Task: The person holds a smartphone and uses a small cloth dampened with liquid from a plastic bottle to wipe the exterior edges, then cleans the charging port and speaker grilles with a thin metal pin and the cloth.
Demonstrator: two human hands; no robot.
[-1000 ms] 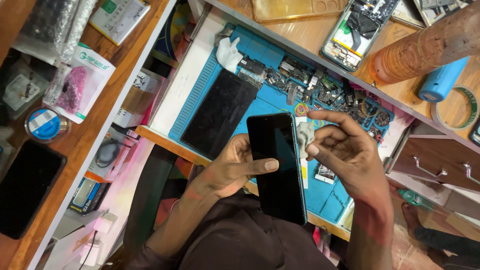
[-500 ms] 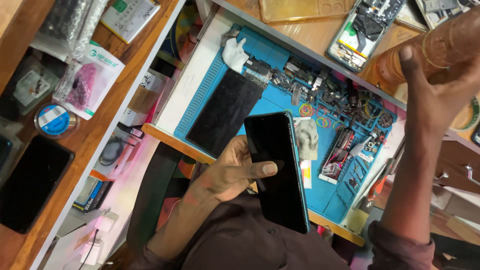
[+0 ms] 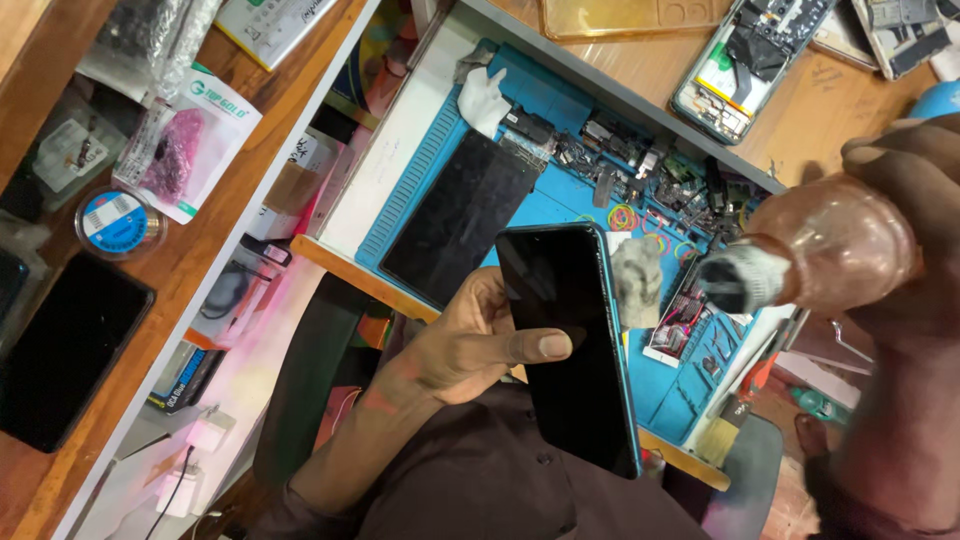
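Blue work mat (image 3: 560, 205) covers the surface beyond the left grip, with a dark panel (image 3: 460, 215) lying on it. Smartphone (image 3: 570, 345) held above the mat; its long axis runs from the mat down toward the person's body, dark screen facing up. Left hand (image 3: 470, 345) grip closed around the phone, thumb across the screen. Right hand (image 3: 900, 230) grip closed around a brownish translucent bottle (image 3: 820, 255), its nozzle pointing toward the phone. Well left of the left grip: a pink-and-white pouch (image 3: 185, 145), and a round blue-labelled container (image 3: 120, 220).
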